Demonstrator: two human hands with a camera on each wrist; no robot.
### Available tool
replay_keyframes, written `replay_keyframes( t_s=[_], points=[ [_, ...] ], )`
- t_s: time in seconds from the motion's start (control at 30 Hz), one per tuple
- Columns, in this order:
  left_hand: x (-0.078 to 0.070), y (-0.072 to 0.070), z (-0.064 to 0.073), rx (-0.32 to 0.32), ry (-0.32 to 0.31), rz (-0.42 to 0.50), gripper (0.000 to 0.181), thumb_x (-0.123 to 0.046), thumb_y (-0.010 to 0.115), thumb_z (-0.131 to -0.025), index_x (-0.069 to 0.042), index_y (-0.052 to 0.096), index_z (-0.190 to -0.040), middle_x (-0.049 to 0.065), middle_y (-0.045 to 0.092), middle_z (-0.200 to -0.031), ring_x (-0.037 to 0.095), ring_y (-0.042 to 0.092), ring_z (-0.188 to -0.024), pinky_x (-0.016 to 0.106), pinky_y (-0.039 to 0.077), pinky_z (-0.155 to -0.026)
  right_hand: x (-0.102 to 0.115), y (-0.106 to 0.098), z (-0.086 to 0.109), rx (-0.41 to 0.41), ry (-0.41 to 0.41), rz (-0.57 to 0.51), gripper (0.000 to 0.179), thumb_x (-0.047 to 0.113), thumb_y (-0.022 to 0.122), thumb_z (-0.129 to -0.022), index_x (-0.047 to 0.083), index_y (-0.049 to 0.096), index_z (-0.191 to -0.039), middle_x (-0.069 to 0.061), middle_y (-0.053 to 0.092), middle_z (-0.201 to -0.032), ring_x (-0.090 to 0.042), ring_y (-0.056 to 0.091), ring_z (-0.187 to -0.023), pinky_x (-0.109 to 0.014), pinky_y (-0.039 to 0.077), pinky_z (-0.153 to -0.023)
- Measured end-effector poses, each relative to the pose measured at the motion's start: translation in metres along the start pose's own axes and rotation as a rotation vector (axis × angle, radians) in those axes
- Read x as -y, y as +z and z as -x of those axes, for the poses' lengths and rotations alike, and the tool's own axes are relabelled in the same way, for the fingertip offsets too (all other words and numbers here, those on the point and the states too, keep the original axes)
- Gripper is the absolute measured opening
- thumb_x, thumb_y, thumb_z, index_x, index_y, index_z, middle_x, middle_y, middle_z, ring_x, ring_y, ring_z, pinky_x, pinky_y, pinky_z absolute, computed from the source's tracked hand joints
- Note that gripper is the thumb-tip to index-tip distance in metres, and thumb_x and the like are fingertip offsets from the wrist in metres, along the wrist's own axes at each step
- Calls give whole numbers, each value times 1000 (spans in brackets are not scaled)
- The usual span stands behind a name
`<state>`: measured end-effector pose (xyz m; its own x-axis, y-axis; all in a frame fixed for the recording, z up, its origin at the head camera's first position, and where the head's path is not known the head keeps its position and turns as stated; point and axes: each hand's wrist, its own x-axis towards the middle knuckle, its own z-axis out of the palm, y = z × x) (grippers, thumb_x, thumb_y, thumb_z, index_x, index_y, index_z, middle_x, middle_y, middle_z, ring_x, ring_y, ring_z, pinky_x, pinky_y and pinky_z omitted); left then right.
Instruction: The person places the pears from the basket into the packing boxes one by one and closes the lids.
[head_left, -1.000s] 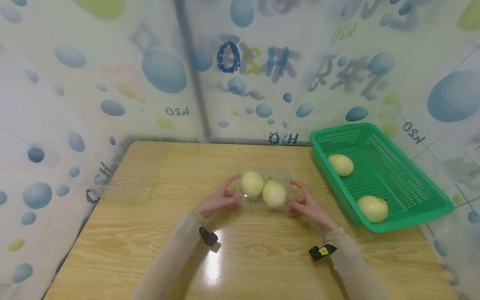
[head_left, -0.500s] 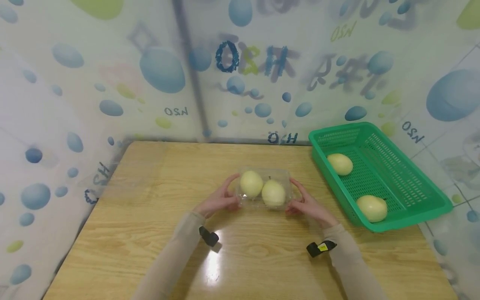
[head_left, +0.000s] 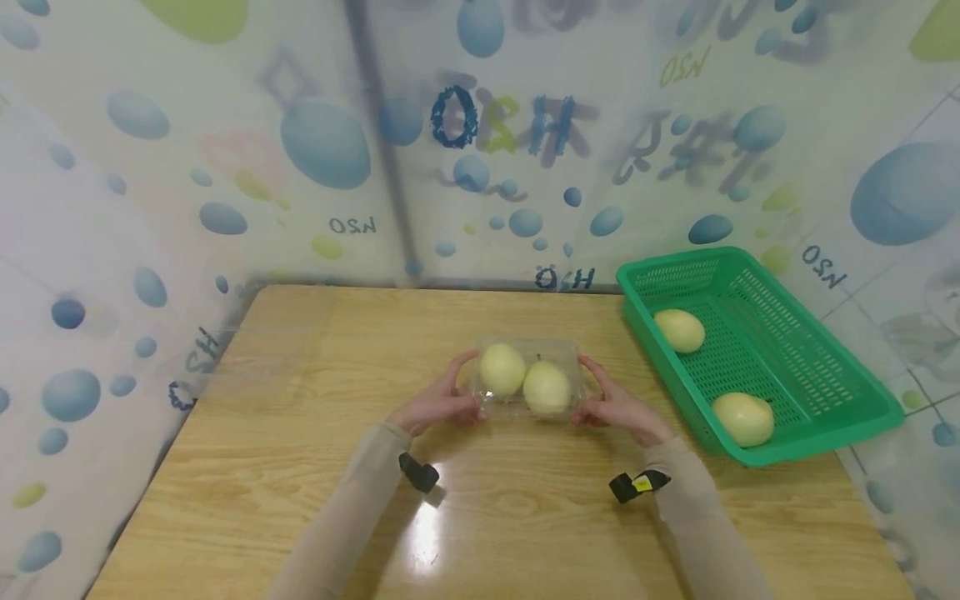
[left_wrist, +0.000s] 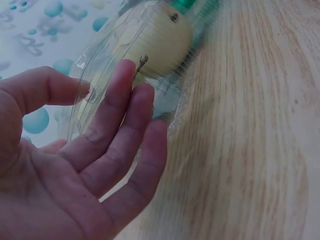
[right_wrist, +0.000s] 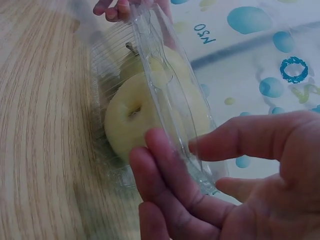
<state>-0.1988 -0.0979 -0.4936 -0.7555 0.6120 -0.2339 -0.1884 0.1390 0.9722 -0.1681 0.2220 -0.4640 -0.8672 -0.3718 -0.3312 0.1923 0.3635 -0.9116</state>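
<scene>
Two pale yellow pears lie side by side in a clear plastic clamshell box on the table. At the box's left end, my left hand holds the rim between thumb and fingers; the left wrist view shows its thumb on the edge. My right hand pinches the opposite end, where the right wrist view shows a thumb and fingers at the plastic rim. Both pear stems show through the ridged plastic wall in the left wrist view. Whether the lid is latched, I cannot tell.
A green perforated basket stands at the table's right side, with one pear near its left wall and another at its front corner. Faint clear plastic shows by the table's left edge. A printed curtain hangs behind the wooden table.
Hardly anything differs. The right wrist has turned slightly and its hand sits a little closer against the box end; the box and pears stay in place.
</scene>
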Motion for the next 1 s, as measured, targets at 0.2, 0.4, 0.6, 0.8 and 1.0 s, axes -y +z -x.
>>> replay_keyframes(
  t_s=[0.2, 0.4, 0.6, 0.8, 1.0],
  points=[
    [-2, -2, -1, 16, -1, -7, 91, 1, 58, -88, -21, 0, -154, 21, 69, -90, 41, 65, -91, 47, 55, -82, -3, -4, 1, 56, -27, -11, 88, 2, 54, -90, 6, -6, -154, -21, 70, -88, -25, 67, -87, -40, 53, -83],
    [-4, -4, -3, 30, -28, -2, 96, 3, 60, -86, -21, -3, -154, 20, 69, -90, 38, 67, -89, 46, 55, -81, -7, -6, -1, 91, -13, -46, 87, -3, 52, -91, 8, -7, -154, -18, 70, -88, -23, 68, -87, -39, 54, -85],
    [-8, -5, -4, 50, -71, -3, 101, 0, 60, -85, -25, -9, -154, 20, 69, -92, 35, 67, -90, 46, 55, -83, -6, -5, -4, 77, 17, -71, 89, -5, 55, -90, 8, -6, -154, -17, 70, -86, -25, 68, -85, -46, 54, -85],
    [-9, -5, -5, 52, -87, 14, 100, 2, 58, -87, -28, -10, -154, 20, 69, -90, 32, 68, -88, 47, 55, -82, -2, -6, -3, 77, 10, -54, 89, -3, 55, -90, 7, -8, -153, -18, 70, -84, -30, 68, -85, -47, 52, -86],
    [-12, -3, -6, 33, -90, -1, 98, 2, 57, -89, -27, -10, -154, 20, 69, -89, 29, 69, -84, 46, 56, -81, 0, -6, -2, 81, 2, -61, 89, -4, 55, -90, 7, -8, -153, -17, 69, -84, -29, 68, -86, -46, 52, -87]
  ],
)
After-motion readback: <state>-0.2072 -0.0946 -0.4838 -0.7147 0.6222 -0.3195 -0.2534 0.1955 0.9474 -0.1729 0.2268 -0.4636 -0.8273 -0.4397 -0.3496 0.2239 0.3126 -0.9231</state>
